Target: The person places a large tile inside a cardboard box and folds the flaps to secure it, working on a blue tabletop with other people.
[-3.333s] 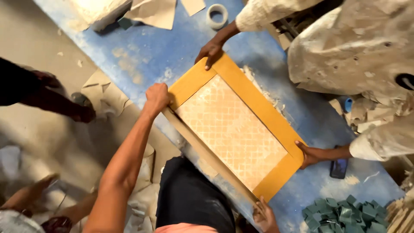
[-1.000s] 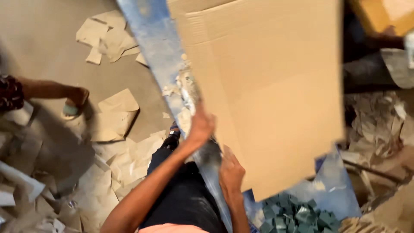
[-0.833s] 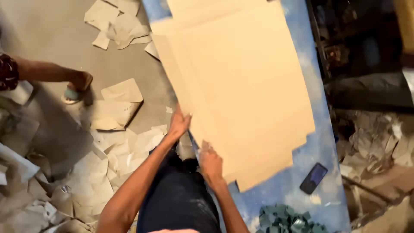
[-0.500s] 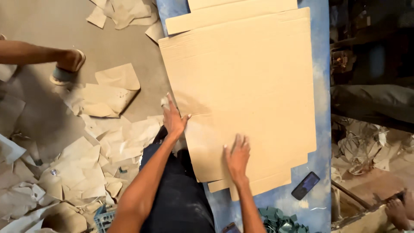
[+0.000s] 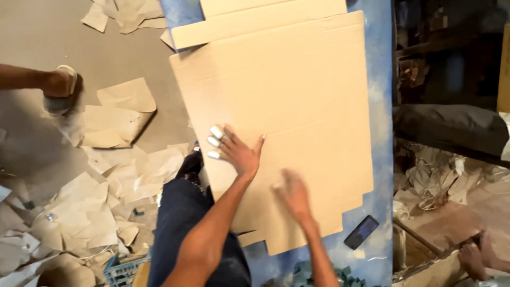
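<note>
Two hands on a flat cardboard sheet [image 5: 281, 117], left hand [image 5: 236, 151] spread (fingertips taped), right hand [image 5: 292, 194] blurred, pose unclear.

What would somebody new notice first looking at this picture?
A big flat sheet of cardboard covers most of the blue table, with the left hand pressed flat on its near part and the right hand blurred just above it. Left of the table, torn paper scraps litter the floor. A dark phone lies at the table's near right corner.
</note>
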